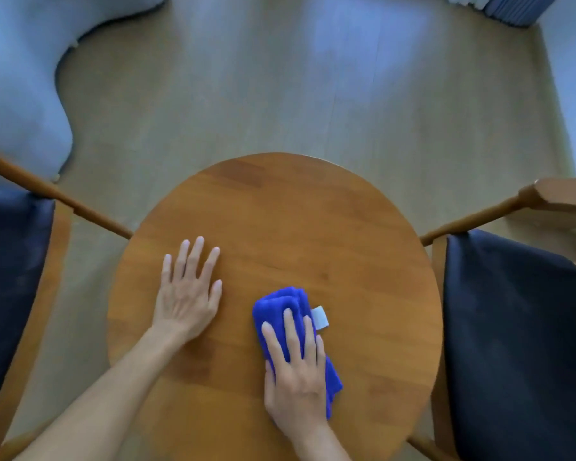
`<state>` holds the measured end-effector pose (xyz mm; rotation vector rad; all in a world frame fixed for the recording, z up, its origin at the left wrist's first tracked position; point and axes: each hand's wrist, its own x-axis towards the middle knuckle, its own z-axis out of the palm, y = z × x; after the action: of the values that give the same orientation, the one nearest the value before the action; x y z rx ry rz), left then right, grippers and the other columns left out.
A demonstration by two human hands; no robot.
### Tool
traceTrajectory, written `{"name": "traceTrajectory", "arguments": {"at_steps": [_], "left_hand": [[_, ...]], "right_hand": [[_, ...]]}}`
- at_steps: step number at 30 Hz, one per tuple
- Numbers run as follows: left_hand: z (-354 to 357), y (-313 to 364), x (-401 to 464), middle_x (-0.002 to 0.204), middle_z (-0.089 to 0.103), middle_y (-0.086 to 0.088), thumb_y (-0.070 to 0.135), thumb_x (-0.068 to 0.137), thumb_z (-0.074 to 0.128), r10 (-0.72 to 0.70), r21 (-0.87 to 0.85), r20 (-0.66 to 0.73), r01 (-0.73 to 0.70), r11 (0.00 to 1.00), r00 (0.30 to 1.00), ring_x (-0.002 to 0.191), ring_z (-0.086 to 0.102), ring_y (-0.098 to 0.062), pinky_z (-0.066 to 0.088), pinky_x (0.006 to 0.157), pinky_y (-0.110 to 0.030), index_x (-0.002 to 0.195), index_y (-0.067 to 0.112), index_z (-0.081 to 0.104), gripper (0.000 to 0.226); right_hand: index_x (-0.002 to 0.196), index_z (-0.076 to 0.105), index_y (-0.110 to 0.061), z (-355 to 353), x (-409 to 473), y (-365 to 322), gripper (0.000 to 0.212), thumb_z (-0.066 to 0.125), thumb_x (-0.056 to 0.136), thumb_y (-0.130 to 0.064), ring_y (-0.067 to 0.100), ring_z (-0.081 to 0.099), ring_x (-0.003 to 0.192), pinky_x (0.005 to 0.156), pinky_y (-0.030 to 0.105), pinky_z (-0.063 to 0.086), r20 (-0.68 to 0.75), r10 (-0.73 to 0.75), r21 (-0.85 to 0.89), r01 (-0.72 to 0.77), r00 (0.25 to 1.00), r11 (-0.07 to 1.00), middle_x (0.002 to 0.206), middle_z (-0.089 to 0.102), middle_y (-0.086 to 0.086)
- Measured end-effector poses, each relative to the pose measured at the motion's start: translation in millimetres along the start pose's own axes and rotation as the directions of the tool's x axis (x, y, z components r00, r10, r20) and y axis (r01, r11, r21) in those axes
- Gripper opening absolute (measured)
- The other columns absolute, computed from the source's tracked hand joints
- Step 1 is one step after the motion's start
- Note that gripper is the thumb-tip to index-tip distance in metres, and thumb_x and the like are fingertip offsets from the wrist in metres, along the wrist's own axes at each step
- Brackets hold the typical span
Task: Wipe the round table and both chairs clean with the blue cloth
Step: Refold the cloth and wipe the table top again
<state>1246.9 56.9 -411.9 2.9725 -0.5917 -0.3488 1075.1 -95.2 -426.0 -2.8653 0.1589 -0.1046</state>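
Observation:
The round wooden table (313, 221) fills the middle of the view. A folded blue cloth (280, 302) with a white label lies on its near right part. My right hand (295, 371) presses flat on the cloth, fingers spread over it. My left hand (188, 291) rests flat on the bare tabletop to the left of the cloth, fingers apart, holding nothing. A wooden chair with a dark blue seat (10, 277) stands at the table's left. A second chair with a dark seat (519, 344) stands at its right.
Light wood-look floor (246, 94) stretches beyond the table. A pale grey curved piece of furniture (17, 78) sits at the far left. A blue and white stack (499, 8) stands at the far right. Both chairs' wooden arms touch or near the table's edge.

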Motion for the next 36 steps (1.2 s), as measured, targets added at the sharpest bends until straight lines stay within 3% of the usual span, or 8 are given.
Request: {"name": "traceTrajectory", "arguments": {"at_steps": [3, 6, 9, 15, 19, 25, 31, 36], "left_hand": [[6, -9, 6, 0.153, 0.032, -0.018, 0.046, 0.091, 0.023, 0.011, 0.031, 0.033, -0.012, 0.999, 0.999, 0.140, 0.031, -0.039, 0.025, 0.110, -0.061, 0.143, 0.011, 0.045, 0.066], [11, -22, 7, 0.155, 0.028, -0.016, 0.055, 0.095, 0.010, 0.029, 0.038, 0.034, -0.030, 0.999, 0.999, 0.142, 0.027, -0.038, 0.021, 0.112, -0.061, 0.146, 0.013, 0.037, 0.071], [21, -23, 7, 0.156, 0.025, -0.016, 0.047, 0.093, 0.024, 0.029, 0.016, -0.017, -0.029, 0.999, 0.999, 0.144, 0.023, -0.037, 0.019, 0.113, -0.061, 0.147, 0.012, 0.036, 0.066], [36, -28, 8, 0.157, 0.024, -0.014, 0.037, 0.091, 0.030, 0.042, -0.004, -0.176, -0.043, 0.999, 0.984, 0.144, 0.024, -0.033, 0.018, 0.114, -0.058, 0.147, 0.013, 0.036, 0.061], [36, -26, 8, 0.158, 0.024, -0.013, 0.035, 0.090, 0.031, 0.040, -0.021, -0.202, -0.045, 0.999, 0.979, 0.145, 0.023, -0.032, 0.018, 0.114, -0.059, 0.146, 0.013, 0.037, 0.061], [39, -23, 10, 0.158, 0.023, -0.013, 0.043, 0.098, 0.012, 0.007, -0.044, -0.173, -0.015, 0.999, 0.985, 0.145, 0.020, -0.033, 0.017, 0.115, -0.059, 0.147, 0.015, 0.033, 0.061], [43, -28, 10, 0.158, 0.023, -0.013, 0.040, 0.097, 0.020, 0.024, -0.026, -0.208, -0.030, 0.999, 0.978, 0.145, 0.022, -0.031, 0.020, 0.114, -0.058, 0.147, 0.014, 0.037, 0.059], [40, -28, 12, 0.159, 0.021, -0.010, 0.036, 0.089, 0.036, 0.023, -0.031, -0.228, -0.031, 0.999, 0.973, 0.146, 0.021, -0.030, 0.021, 0.113, -0.058, 0.147, 0.015, 0.038, 0.061]], "right_hand": [[0.133, 0.057, -0.026, -22, -15, 67, 0.056, 0.046, 0.082, -0.007, 0.037, 0.042, 0.134, 0.097, 0.055, 0.043, -0.004, -0.175, -0.068, 0.175, 0.985, 0.982, 0.147, 0.045, 0.009], [0.136, 0.054, -0.011, -48, 18, 131, 0.053, 0.052, 0.083, -0.009, 0.044, 0.041, 0.132, 0.097, 0.060, 0.043, -0.093, 0.354, -0.046, -0.360, 0.930, 0.932, 0.148, 0.039, 0.020], [0.144, 0.041, -0.011, -41, 87, 112, 0.062, 0.061, 0.086, -0.013, 0.044, 0.028, 0.140, 0.108, 0.054, 0.030, -0.176, 0.771, 0.115, -0.765, 0.613, 0.634, 0.155, 0.028, 0.017], [0.144, 0.044, -0.026, 23, 148, -42, 0.063, 0.056, 0.082, -0.029, 0.033, 0.028, 0.143, 0.111, 0.052, 0.031, -0.107, 0.162, 0.060, -0.156, 0.981, 0.986, 0.156, 0.029, 0.005], [0.140, 0.050, -0.025, 2, 113, 32, 0.067, 0.058, 0.074, -0.018, 0.029, 0.030, 0.143, 0.107, 0.052, 0.036, -0.022, -0.174, 0.015, 0.175, 0.984, 0.985, 0.153, 0.035, 0.003], [0.146, 0.038, -0.012, -21, 205, 96, 0.068, 0.057, 0.081, -0.014, 0.039, 0.031, 0.140, 0.107, 0.054, 0.032, -0.203, 0.742, 0.095, -0.741, 0.639, 0.664, 0.155, 0.029, 0.014], [0.143, 0.045, -0.018, 32, 279, -43, 0.066, 0.055, 0.078, -0.023, 0.036, 0.033, 0.140, 0.111, 0.052, 0.031, -0.102, 0.250, 0.064, -0.245, 0.963, 0.968, 0.154, 0.034, 0.009], [0.139, 0.051, -0.019, 13, 226, 16, 0.062, 0.054, 0.077, -0.016, 0.030, 0.035, 0.140, 0.107, 0.052, 0.035, 0.004, -0.227, 0.016, 0.227, 0.974, 0.974, 0.151, 0.039, 0.005]]}}
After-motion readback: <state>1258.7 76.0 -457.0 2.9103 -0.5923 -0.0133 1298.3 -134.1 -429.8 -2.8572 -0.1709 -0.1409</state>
